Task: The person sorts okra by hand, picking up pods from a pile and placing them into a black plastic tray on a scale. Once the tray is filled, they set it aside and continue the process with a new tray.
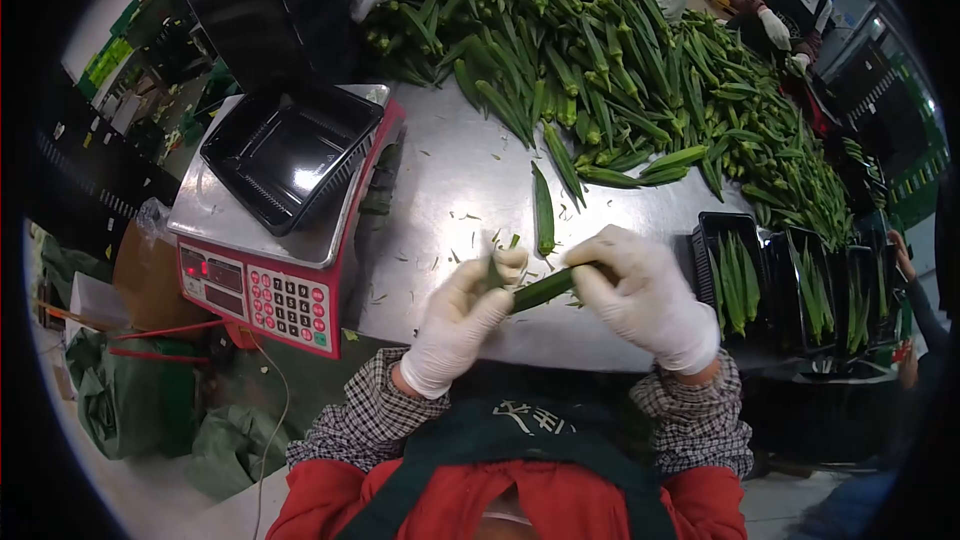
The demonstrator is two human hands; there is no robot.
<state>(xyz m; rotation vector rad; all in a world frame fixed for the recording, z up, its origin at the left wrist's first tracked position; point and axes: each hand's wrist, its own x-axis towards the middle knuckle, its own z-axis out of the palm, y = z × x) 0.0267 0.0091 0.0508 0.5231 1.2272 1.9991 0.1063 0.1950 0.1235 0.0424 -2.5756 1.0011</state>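
Observation:
My left hand (455,325), in a white glove, is closed at the near end of a green okra pod (543,290), with a small dark piece, perhaps a blade, showing at its fingers. Gloved too, my right hand (640,295) pinches the pod's other end. The pod lies level between both hands, just above the metal table (420,200). One loose pod (543,210) rests beyond them, with small green trimmings scattered around. A large okra heap (600,50) covers the back.
An empty black tray (295,150) sits on a red scale (270,305) at the left. Black trays (708,260) holding okra stand in a row at the right. A person in white gloves (775,28) stands at the back right; another person's hand (902,255) shows at the right edge.

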